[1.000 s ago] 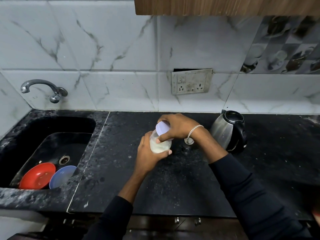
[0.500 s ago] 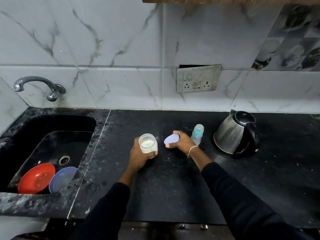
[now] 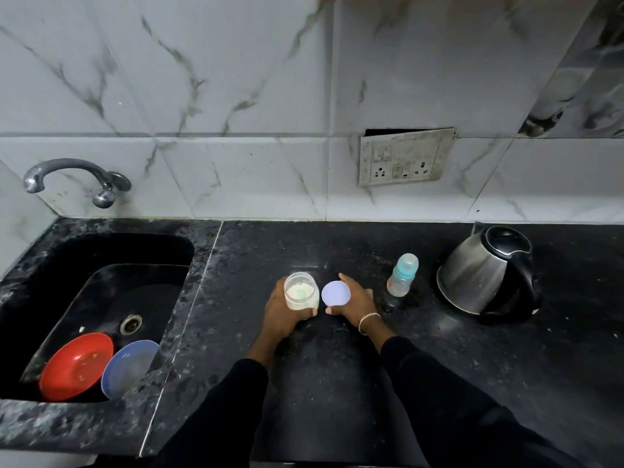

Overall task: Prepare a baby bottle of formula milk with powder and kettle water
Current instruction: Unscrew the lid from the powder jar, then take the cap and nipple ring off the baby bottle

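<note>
A clear jar of white formula powder (image 3: 301, 292) stands open on the black counter, with a pale green scoop lying in the powder. My left hand (image 3: 283, 312) is wrapped around the jar. My right hand (image 3: 354, 303) holds the jar's round lilac lid (image 3: 335, 293) just to the right of the jar, low over the counter. A small baby bottle with a teal cap (image 3: 402, 275) stands upright further right. The steel kettle with a black lid and handle (image 3: 486, 270) sits at the far right.
A black sink (image 3: 101, 282) at the left holds a red bowl (image 3: 76, 366) and a blue bowl (image 3: 130, 368), under a metal tap (image 3: 72, 177). A wall socket plate (image 3: 403, 158) is behind the counter (image 3: 337, 383).
The lid came off the jar. My right hand carried it to the right and lowered it toward the counter. The jar came down to the counter in my left hand. The view tilted down.
</note>
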Action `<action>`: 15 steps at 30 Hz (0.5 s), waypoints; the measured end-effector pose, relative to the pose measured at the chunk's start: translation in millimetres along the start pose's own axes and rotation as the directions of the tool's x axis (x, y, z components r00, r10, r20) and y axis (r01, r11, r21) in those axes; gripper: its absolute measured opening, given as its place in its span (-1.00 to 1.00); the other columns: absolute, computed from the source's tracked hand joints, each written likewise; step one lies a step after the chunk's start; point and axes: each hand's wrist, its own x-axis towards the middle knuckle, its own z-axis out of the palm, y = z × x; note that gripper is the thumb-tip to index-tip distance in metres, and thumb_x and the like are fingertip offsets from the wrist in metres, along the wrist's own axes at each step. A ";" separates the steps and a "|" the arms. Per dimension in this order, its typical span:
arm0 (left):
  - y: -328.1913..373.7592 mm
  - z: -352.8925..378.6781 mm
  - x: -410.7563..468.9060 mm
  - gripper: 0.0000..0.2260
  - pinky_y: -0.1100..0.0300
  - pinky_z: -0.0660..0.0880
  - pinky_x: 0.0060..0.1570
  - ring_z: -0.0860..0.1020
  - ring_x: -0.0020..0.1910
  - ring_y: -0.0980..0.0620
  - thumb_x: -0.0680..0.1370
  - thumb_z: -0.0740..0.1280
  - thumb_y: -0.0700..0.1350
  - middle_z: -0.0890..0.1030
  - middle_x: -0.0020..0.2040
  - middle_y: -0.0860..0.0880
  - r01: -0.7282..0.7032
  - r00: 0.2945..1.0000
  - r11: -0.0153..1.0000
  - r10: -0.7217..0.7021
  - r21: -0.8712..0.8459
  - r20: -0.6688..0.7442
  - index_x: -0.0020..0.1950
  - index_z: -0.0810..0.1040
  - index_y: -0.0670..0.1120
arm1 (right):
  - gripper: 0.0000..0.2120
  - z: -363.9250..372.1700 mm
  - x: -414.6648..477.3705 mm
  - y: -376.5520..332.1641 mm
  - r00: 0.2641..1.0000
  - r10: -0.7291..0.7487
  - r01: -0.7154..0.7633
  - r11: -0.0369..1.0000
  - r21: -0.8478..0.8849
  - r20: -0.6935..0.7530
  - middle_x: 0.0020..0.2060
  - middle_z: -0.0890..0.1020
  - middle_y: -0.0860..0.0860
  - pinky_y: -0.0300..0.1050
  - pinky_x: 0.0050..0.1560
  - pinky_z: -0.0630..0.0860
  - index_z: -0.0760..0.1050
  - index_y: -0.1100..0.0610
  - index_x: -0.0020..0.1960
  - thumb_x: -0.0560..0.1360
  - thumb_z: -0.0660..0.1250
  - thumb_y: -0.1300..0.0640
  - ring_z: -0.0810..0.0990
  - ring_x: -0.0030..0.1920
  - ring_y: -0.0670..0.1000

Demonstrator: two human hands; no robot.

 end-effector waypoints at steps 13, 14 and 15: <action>-5.0 4.3 4.7 0.09 0.19 0.33 0.32 0.48 0.44 0.04 0.23 0.65 0.05 0.49 0.44 0.12 -0.015 1.000 0.996 0.014 -0.089 -0.009 0.67 0.19 -0.03 | 0.02 1.9 2.9 -1.7 0.996 -0.087 0.075 0.960 -0.269 -0.034 0.58 0.23 0.05 0.03 0.48 0.23 0.06 0.06 0.68 0.41 0.60 0.10 0.25 0.44 0.27; -4.2 5.5 3.2 0.16 0.20 0.30 0.36 0.45 0.49 0.01 0.23 0.65 0.05 0.44 0.49 0.09 0.000 1.000 0.996 -0.001 -0.084 -0.017 0.71 0.12 -0.05 | 0.01 1.6 0.1 0.0 0.994 -0.098 0.084 0.962 -0.261 -0.042 0.57 0.23 0.06 0.04 0.48 0.23 0.07 0.06 0.68 0.42 0.60 0.12 0.26 0.44 0.27; -2.5 6.1 1.2 0.22 0.20 0.28 0.39 0.40 0.54 -0.03 0.23 0.68 0.04 0.39 0.55 0.05 0.016 1.000 0.997 -0.018 -0.072 -0.022 0.73 0.05 -0.06 | -0.01 1.0 -2.9 2.1 0.993 -0.105 0.088 0.965 -0.246 -0.055 0.57 0.23 0.07 0.04 0.48 0.23 0.08 0.07 0.68 0.42 0.59 0.14 0.27 0.44 0.27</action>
